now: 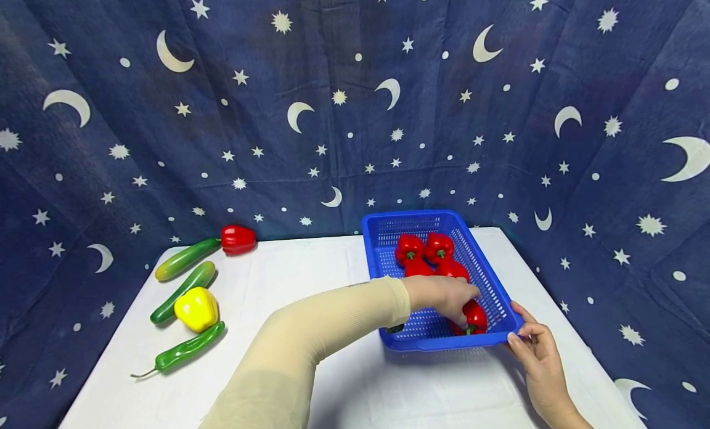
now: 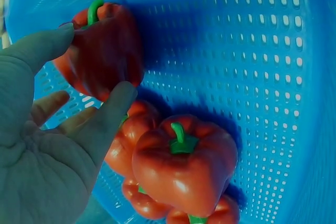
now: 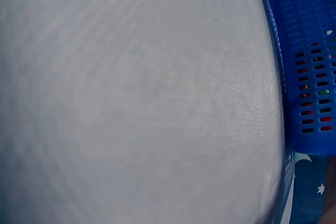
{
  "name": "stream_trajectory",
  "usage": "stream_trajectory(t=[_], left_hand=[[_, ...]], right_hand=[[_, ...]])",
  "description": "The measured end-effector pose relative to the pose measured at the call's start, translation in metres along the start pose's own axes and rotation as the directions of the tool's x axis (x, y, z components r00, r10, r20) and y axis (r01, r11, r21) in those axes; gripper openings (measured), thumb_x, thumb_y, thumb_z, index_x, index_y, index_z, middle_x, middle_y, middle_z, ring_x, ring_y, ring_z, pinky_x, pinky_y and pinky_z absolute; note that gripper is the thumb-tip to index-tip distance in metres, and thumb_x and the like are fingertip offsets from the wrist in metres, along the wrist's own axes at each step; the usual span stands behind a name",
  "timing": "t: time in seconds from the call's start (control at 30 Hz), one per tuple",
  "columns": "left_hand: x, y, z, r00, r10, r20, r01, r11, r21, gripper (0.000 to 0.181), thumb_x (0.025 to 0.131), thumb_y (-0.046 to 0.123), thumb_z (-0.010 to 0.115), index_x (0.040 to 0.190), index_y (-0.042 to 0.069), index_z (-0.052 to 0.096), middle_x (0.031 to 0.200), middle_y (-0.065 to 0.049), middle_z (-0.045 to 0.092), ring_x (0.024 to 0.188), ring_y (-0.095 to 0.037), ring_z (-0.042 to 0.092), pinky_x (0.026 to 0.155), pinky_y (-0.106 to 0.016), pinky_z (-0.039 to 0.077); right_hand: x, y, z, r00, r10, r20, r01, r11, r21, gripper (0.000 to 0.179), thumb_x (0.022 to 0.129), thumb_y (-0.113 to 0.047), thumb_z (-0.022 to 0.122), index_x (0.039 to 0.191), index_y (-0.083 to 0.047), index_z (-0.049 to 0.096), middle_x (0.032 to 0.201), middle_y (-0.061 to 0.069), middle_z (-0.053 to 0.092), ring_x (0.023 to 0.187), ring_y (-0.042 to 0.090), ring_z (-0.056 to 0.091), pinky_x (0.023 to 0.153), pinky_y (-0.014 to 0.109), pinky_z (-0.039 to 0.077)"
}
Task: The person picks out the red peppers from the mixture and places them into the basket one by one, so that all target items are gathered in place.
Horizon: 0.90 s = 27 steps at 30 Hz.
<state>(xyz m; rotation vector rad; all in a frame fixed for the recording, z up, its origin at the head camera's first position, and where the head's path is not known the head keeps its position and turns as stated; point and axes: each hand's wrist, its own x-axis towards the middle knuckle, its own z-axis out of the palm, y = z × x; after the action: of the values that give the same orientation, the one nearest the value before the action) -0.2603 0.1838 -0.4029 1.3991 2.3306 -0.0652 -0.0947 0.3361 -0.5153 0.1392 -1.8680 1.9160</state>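
Note:
My left hand (image 1: 446,295) reaches into a blue plastic basket (image 1: 438,344) and holds a red bell pepper (image 1: 477,317) between thumb and fingers at the basket's near right corner. In the left wrist view, the thumb and a fingertip lie against opposite sides of this pepper (image 2: 105,51), its green stem showing. Several other red bell peppers (image 1: 440,247) sit farther back in the basket, one stacked on others (image 2: 184,163). With thumb and fingers, my right hand (image 1: 540,358) grips the basket's near right corner. The right wrist view shows mostly white cloth and the basket's perforated wall (image 3: 312,93).
On the white tabletop (image 1: 299,281) at left lie two cucumbers (image 1: 187,259), a yellow bell pepper (image 1: 196,309), a long green pepper (image 1: 188,349) and a red bell pepper (image 1: 238,240). A dark blue curtain (image 1: 333,151) with moons and stars hangs behind and at the sides.

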Motion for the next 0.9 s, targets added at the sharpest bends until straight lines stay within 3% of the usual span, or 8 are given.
stream_trajectory(t=[0.33,0.57,0.73,0.9], left_hand=[[-0.012,-0.009,-0.010,1.000,-0.005,0.005,0.005,0.999,-0.052,0.075,0.093,0.039,0.076,0.158,0.029,0.040,0.152,0.014,0.046,0.136,-0.001,0.041,0.112,-0.021,0.036],[-0.022,-0.015,-0.022,0.998,0.032,-0.058,-0.037,0.995,-0.090,0.072,0.094,0.041,0.073,0.157,0.028,0.041,0.152,0.013,0.046,0.136,0.000,0.041,0.111,-0.020,0.035],[-0.042,-0.020,-0.035,0.993,0.046,-0.109,-0.062,0.987,-0.151,0.072,0.094,0.045,0.072,0.157,0.033,0.040,0.156,0.015,0.041,0.143,-0.001,0.034,0.114,-0.028,0.036],[-0.067,-0.033,-0.047,0.977,0.074,-0.202,-0.117,0.971,-0.210,0.071,0.094,0.044,0.073,0.157,0.032,0.041,0.156,0.012,0.043,0.143,-0.004,0.037,0.110,-0.035,0.044]], right_hand=[[-0.001,-0.001,0.001,1.000,-0.017,-0.003,0.017,1.000,0.015,0.011,0.103,0.013,0.041,0.110,0.006,0.037,0.157,0.010,0.036,0.131,0.013,0.051,0.094,0.023,0.053],[-0.003,0.000,0.003,0.999,-0.026,-0.019,0.027,0.999,0.030,0.012,0.103,0.014,0.042,0.110,0.006,0.037,0.155,0.008,0.038,0.128,0.012,0.053,0.093,0.023,0.054],[-0.003,-0.002,0.004,0.999,-0.016,-0.040,0.017,1.000,0.021,0.013,0.102,0.014,0.043,0.110,0.005,0.038,0.155,0.009,0.038,0.128,0.011,0.053,0.092,0.022,0.054],[-0.002,-0.001,0.006,0.999,-0.017,-0.032,0.018,1.000,0.022,0.014,0.102,0.014,0.043,0.110,0.004,0.039,0.156,0.009,0.037,0.129,0.011,0.052,0.092,0.022,0.053]])
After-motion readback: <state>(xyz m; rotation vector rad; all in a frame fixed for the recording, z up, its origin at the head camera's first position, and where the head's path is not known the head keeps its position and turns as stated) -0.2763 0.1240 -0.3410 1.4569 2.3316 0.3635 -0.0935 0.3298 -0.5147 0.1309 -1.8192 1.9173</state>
